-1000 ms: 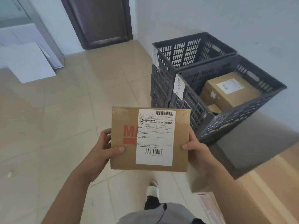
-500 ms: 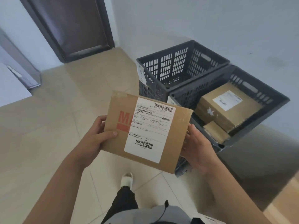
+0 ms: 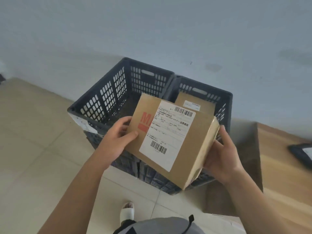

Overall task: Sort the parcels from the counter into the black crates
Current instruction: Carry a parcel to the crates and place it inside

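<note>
I hold a brown cardboard parcel (image 3: 182,149) with a white shipping label and red print, tilted down to the right, above the near rims of two black crates. My left hand (image 3: 116,141) grips its left edge, thumb on top. My right hand (image 3: 221,152) holds its taped right end from below. The left black crate (image 3: 101,102) shows no parcel inside. The right black crate (image 3: 206,92) holds another brown parcel (image 3: 194,103) with a white label, mostly hidden behind the one I hold.
The crates stand on a beige tiled floor against a pale wall. A wooden counter (image 3: 278,191) runs along the right, with a dark flat object (image 3: 302,154) at its far edge. My foot in a white slipper (image 3: 127,211) is below the crates.
I have turned and stepped up to the crates, which now sit straight in front. The parcel has moved forward over their near rims and tilted further to the right.
</note>
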